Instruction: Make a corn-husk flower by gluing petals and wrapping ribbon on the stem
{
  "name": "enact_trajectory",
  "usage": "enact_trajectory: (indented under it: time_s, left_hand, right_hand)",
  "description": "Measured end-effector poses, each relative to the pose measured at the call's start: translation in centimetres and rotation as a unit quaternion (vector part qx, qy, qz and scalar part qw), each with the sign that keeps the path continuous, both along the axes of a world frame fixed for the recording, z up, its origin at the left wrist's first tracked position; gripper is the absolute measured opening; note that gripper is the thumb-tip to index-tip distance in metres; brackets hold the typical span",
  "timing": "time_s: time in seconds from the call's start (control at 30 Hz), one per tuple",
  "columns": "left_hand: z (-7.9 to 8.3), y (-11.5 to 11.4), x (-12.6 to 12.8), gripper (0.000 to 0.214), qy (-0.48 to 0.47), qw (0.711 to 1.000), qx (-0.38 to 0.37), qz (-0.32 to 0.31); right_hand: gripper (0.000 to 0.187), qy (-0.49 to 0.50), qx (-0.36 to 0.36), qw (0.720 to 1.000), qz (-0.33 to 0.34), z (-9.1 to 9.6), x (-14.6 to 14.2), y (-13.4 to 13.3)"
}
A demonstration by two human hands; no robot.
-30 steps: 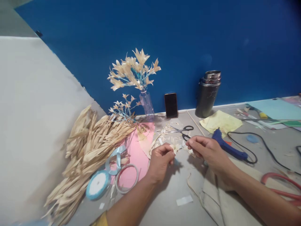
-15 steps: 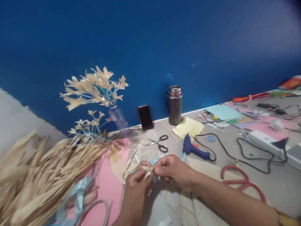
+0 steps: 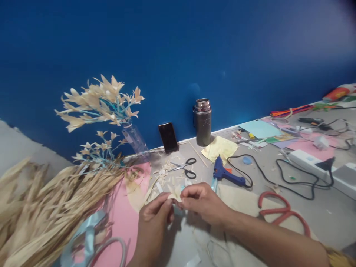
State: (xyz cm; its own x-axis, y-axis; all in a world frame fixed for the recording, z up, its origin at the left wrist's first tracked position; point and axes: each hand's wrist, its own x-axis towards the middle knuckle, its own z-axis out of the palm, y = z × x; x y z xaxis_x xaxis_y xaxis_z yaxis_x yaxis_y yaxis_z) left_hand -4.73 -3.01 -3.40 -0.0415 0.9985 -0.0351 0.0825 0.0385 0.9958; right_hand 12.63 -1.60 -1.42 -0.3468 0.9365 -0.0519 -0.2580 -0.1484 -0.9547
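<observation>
A small cream flower of dried husk (image 3: 175,194) is pinched between the fingertips of both hands, low in the middle of the head view. My left hand (image 3: 156,217) grips its left side between thumb and forefinger. From the right, my right hand (image 3: 205,204) is closed on it with thumb and fingertips; the flower's base is partly hidden by the fingers. Just beyond the hands lie black-handled scissors (image 3: 190,173) among husk scraps. A blue glue gun (image 3: 229,175) rests to the right, its black cord trailing away.
Dried corn husks (image 3: 61,200) are heaped at left beside pink paper (image 3: 125,218) and blue ribbon (image 3: 89,237). Husk flowers stand in a clear bottle (image 3: 135,139). A phone (image 3: 168,137) and a flask (image 3: 203,124) are near the wall. Red-handled scissors (image 3: 283,209) lie at right.
Both hands still hold the flower; its petals are turned differently and look more spread. The left hand has shifted slightly left. The whole view has slid a little.
</observation>
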Motion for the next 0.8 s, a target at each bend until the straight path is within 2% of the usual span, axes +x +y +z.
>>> enact_trajectory:
  time_s: [0.13, 0.27, 0.37, 0.5, 0.57, 0.6, 0.63, 0.67, 0.73, 0.8]
  left_hand:
    - [0.4, -0.1, 0.2, 0.029, -0.115, 0.992, -0.036, -0.045]
    - [1.4, -0.3, 0.4, 0.028, -0.155, 0.983, -0.062, -0.073]
    - [1.9, -0.1, 0.4, 0.03, -0.188, 0.971, -0.105, -0.101]
    - [2.2, 0.4, 0.0, 0.032, -0.227, 0.961, -0.116, -0.109]
    - [2.7, 0.8, -0.5, 0.032, -0.244, 0.96, -0.1, -0.096]
    - [2.9, 1.1, -0.8, 0.031, -0.261, 0.958, -0.084, -0.082]
    - [3.2, 1.5, -1.2, 0.032, -0.28, 0.956, -0.053, -0.065]
    - [3.4, 1.8, -1.5, 0.033, -0.295, 0.954, -0.025, -0.044]
    - [3.8, 2.5, -2.3, 0.032, -0.312, 0.95, 0.007, -0.009]
    - [3.8, 3.0, -2.8, 0.032, -0.323, 0.946, 0.027, 0.012]
  right_hand:
    - [0.025, -0.012, 0.022, 1.0, -0.002, -0.1, -0.1, 0.0]
    - [0.021, -0.05, -0.022, 0.998, 0.01, -0.7, 0.0, 0.4]
    - [0.022, -0.035, -0.048, 0.996, 0.06, -0.7, 0.3, 0.5]
    - [0.018, -0.044, 0.0, 0.991, 0.13, 0.2, 0.6, 0.2]
    - [0.02, -0.136, 0.039, 0.978, 0.152, 1.0, 1.1, 0.0]
    - [0.013, -0.183, 0.075, 0.968, 0.157, 1.5, 1.5, 0.0]
    - [0.004, -0.215, 0.124, 0.958, 0.141, 2.0, 2.2, 0.1]
    - [0.006, -0.232, 0.159, 0.953, 0.111, 2.6, 3.1, 0.2]
    - [0.018, -0.237, 0.175, 0.956, 0.0, 3.7, 5.4, 0.6]
    - [0.026, -0.226, 0.199, 0.945, -0.126, 4.2, 7.8, 1.1]
